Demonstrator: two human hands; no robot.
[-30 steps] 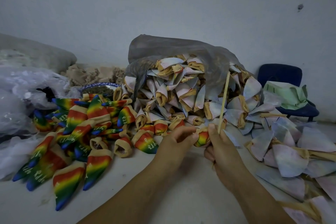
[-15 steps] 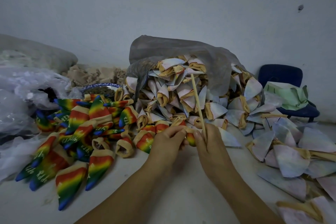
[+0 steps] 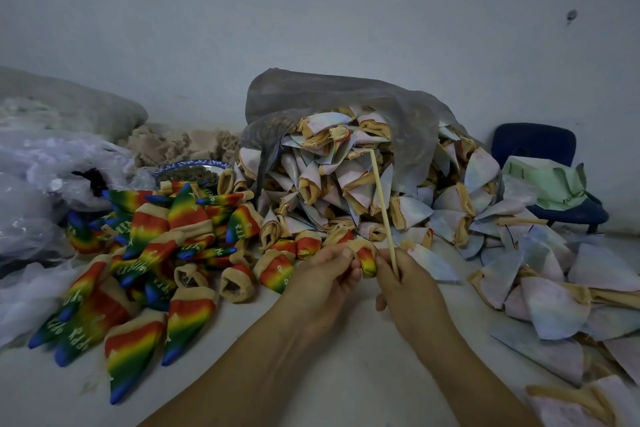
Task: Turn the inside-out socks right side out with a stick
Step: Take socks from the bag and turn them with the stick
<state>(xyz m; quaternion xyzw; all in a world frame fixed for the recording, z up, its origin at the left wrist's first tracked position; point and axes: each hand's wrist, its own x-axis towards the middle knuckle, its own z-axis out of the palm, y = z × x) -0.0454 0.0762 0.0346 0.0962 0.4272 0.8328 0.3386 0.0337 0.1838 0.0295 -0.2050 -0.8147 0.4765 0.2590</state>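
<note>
My left hand (image 3: 327, 274) pinches a small rainbow sock (image 3: 366, 259) with a tan cuff, bunched between both hands. My right hand (image 3: 403, 282) grips a thin wooden stick (image 3: 381, 201) that stands nearly upright, leaning a little to the left, and its fingers touch the sock too. The stick's lower end is hidden in my fist. A heap of pale inside-out socks (image 3: 346, 184) spills from a grey plastic bag (image 3: 332, 97) behind my hands. More pale socks (image 3: 554, 288) lie to the right. Rainbow socks (image 3: 149, 253), right side out, are piled on the left.
Clear plastic bags (image 3: 45, 191) bulge at the far left. A patterned bowl (image 3: 192, 172) sits behind the rainbow pile. A blue chair (image 3: 540, 149) with green cloth (image 3: 550, 180) stands at the right by the wall. The white table (image 3: 329, 367) shows bare under my forearms.
The stick swung from leaning right to leaning left. More of the sock's rainbow side shows between my hands, which have shifted slightly left.
</note>
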